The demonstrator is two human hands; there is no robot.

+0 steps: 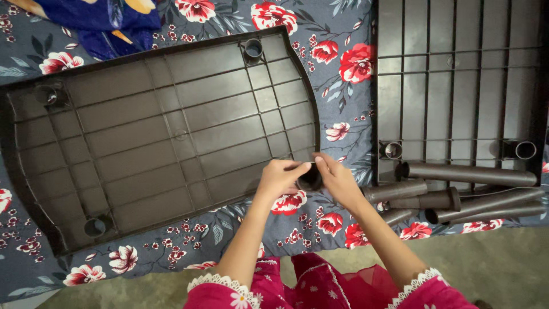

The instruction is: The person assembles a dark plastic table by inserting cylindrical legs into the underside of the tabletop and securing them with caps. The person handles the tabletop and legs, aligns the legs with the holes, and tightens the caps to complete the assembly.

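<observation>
Both hands, left (278, 177) and right (337, 178), pinch a short dark tube (310, 178) at frame centre; I'd keep it square over the shelf (154, 131) corner socket.

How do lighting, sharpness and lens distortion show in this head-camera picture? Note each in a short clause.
Head view: soft, even light, with only faint sheen on the dark ribbed plastic panel; no hard shadows on the floral sheet; left hand and right hand fairly sharp around a small dark tube; wide-angle lens bows the panel's edges; loose tubes sharp.
</observation>
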